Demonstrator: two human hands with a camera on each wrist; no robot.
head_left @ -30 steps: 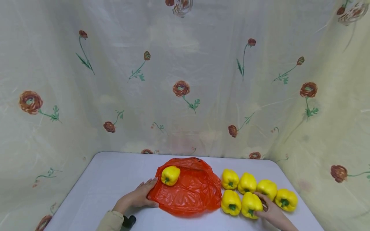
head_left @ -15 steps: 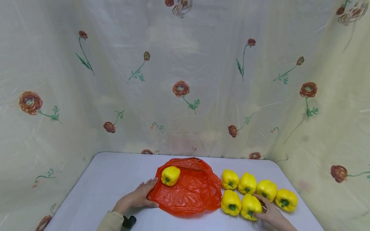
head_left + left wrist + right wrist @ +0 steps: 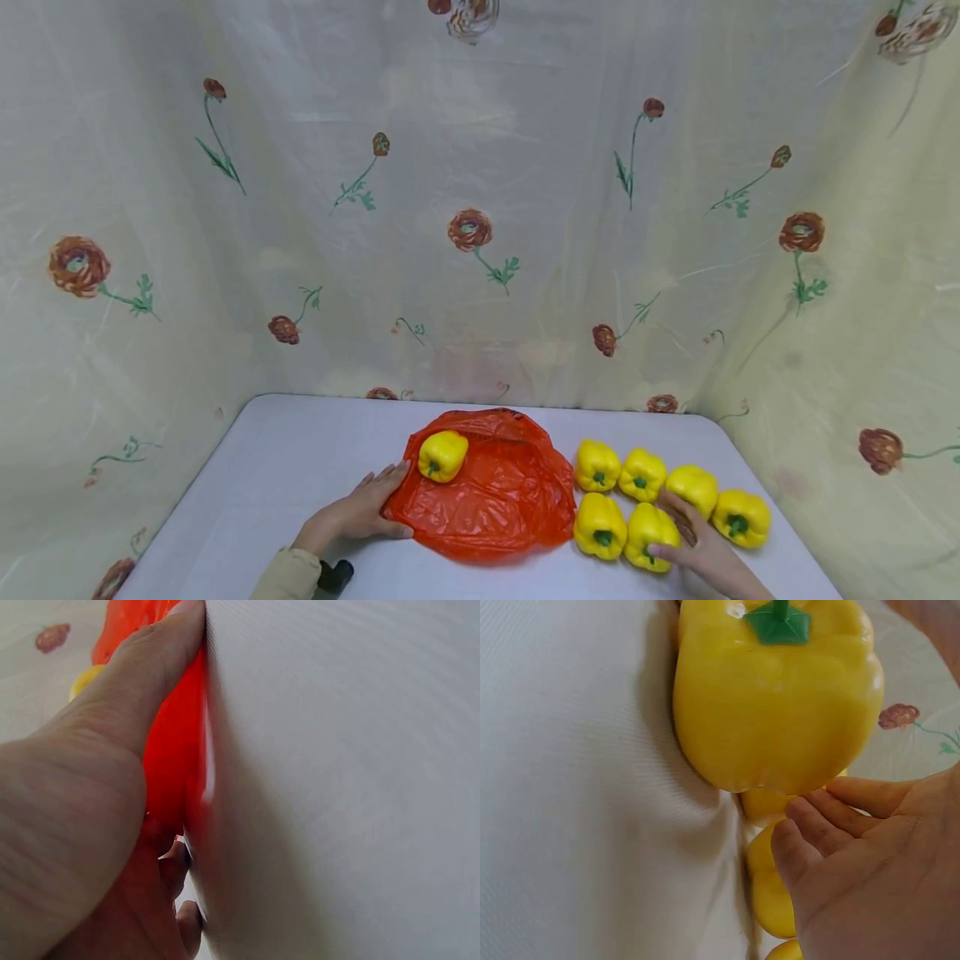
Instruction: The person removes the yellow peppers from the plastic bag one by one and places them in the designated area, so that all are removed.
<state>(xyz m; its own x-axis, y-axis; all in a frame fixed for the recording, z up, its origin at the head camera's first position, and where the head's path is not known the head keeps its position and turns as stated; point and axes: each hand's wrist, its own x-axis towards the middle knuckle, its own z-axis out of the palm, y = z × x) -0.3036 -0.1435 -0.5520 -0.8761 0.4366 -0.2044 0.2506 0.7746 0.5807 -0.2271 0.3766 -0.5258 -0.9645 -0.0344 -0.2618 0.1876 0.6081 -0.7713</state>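
Note:
A crinkled red plastic bag lies on the white table with one yellow bell pepper at its back left. My left hand rests along the bag's left edge, fingers straight and thumb at its front. On the right, several more yellow bell peppers stand in two rows. At the right end of the front row is a bell pepper with a green stem. My right hand is around its right side, thumb over the front and fingers behind. In the right wrist view the fingers look loosely extended beside the pepper.
The back row of bell peppers runs behind my right hand, and its rightmost pepper stands just beyond the knuckles. A floral curtain surrounds the table at the back and sides. A black band is at my left wrist.
The front-row pepper by my right hand has shifted slightly left. My right fingers have since spread a little away from it. The left hand and bag have stayed still.

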